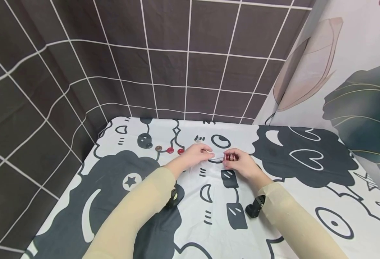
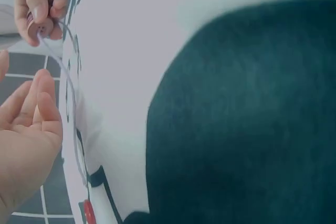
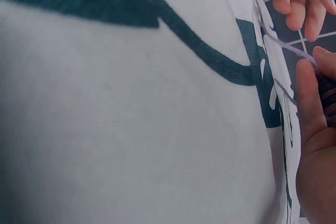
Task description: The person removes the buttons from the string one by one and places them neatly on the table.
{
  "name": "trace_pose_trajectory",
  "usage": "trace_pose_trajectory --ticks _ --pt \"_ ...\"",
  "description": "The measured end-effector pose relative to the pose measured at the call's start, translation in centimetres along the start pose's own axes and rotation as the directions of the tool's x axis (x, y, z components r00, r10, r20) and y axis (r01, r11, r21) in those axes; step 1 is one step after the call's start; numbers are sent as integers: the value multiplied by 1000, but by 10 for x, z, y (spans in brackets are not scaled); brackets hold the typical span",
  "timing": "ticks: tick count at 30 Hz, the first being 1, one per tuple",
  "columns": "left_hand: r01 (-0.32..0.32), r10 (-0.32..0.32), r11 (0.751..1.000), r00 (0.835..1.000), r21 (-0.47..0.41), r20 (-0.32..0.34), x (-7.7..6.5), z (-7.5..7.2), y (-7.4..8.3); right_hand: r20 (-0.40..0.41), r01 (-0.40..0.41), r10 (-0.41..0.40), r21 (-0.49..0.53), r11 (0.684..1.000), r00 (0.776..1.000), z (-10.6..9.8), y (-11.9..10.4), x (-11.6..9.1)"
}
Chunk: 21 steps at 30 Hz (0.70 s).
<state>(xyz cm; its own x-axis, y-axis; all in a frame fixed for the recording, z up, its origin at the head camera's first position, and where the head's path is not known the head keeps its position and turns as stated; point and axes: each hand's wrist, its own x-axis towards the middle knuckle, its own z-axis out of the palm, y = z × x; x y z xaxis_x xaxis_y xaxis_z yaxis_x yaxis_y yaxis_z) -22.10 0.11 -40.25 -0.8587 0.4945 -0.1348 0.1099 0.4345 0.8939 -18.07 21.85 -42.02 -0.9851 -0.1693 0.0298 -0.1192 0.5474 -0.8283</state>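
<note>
My right hand (image 1: 239, 162) grips a short stack of red and brown buttons (image 1: 230, 157) between thumb and fingers. The stack's end button (image 2: 42, 28), which shows small holes, faces the left hand in the left wrist view. A pale string (image 2: 71, 85) comes out from that button and hangs down in a long curve. Another length of string (image 3: 286, 94) trails from the stack in the right wrist view. Just left of the stack is my left hand (image 1: 194, 155), its fingers loosely extended and apart from the string in the left wrist view.
A brown button (image 1: 158, 148) and red buttons (image 1: 170, 150) lie in a row left of my left hand. A black-and-white cartoon cloth (image 1: 215, 233) covers the table. Behind it hangs a dark grid-patterned curtain (image 1: 167, 64), with a leaf-print curtain (image 1: 355, 46) at right.
</note>
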Motion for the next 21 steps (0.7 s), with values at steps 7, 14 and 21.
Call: trace_pose_trajectory --ticks 7,14,21 --pt "-3 3 1000 1000 -24 19 -1 7 2 8 14 -15 7 1000 1000 0 1 1" --pt "-1 2 999 999 -40 46 1 15 2 18 28 -29 24 999 999 0 0 0" --pt "-7 10 999 998 -40 68 3 19 4 39 34 -37 88 996 999 2 -3 -2"
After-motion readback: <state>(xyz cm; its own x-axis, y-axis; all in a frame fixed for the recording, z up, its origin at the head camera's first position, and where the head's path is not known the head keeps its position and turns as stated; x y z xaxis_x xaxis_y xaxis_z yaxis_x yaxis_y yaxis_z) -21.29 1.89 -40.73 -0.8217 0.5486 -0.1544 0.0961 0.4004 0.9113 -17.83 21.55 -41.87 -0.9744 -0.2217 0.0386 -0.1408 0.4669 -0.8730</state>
